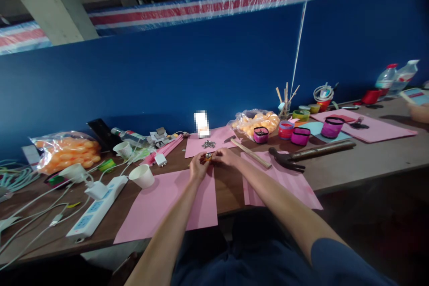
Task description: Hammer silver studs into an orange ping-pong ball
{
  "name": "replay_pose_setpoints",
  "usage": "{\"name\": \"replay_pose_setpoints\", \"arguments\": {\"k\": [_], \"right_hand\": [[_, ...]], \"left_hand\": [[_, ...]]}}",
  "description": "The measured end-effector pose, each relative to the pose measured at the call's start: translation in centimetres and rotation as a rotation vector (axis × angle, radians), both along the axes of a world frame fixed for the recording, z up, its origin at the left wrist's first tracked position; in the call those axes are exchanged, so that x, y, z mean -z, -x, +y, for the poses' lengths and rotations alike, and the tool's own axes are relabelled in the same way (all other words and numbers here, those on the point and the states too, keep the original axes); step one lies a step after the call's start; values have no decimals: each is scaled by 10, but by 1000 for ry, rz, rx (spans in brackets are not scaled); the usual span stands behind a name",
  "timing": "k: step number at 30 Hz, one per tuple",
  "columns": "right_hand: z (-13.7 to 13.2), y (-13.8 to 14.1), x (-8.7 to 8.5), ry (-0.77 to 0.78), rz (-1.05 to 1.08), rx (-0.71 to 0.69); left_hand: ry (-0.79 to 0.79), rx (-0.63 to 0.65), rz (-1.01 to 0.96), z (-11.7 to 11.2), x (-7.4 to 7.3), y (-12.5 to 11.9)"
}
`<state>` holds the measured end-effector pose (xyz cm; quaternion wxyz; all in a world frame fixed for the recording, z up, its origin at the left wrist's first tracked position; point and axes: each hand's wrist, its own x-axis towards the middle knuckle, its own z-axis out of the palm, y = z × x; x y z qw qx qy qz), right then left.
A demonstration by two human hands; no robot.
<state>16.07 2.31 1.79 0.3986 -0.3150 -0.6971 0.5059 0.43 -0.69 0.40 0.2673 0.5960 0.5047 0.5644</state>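
From here I see a brown table (230,190). Directly on it I find pink sheets (161,205), a power strip (100,205), coiled cable (20,182) and a bag (70,153).

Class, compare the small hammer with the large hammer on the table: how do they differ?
The small hammer has a pale, thin handle; the large hammer has a darker, thicker one. In the picture, the small hammer's handle slopes down to the right, while the large hammer's rises to the right. Both lie with their heads at the left end.
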Motion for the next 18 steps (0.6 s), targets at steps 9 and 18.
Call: {"name": "replay_pose_setpoints", "arguments": {"k": [9,18], "right_hand": [[2,1,5,-13,18,18],[2,2,4,-19,-1,40]], "left_hand": [[-7,-22,29,-2,-1,-1],[-4,-51,62,-2,-2,-2]]}}
